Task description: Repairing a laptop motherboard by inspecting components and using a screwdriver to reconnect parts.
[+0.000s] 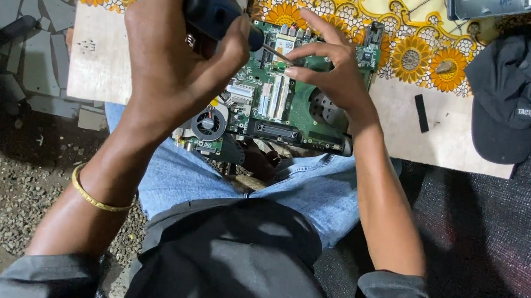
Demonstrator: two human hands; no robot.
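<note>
Both hands work over a green circuit board (pixel 283 105) that lies half on the edge of a low table (pixel 100 63) and half over the person's knees in blue jeans (pixel 314 187). Left hand (pixel 174 47) is wrapped tight round the dark handle of a screwdriver (pixel 217 14), whose thin shaft slants toward 4 o'clock and meets the board near its top edge. Right hand (pixel 336 71) rests on the board at 3 o'clock from the tip, thumb and forefinger pinched narrow just beside it; whether they hold a screw I cannot tell.

As I judge it, the tip could skid off and scratch the small parts beside it, because the handle is gripped high and at a slant. A loosened screw could drop past the round fan (pixel 209 125) at 7 o'clock onto the gravel. Being only partly supported, the board may tip under pressure. A black cap (pixel 511 96) lies well apart at 3 o'clock.
</note>
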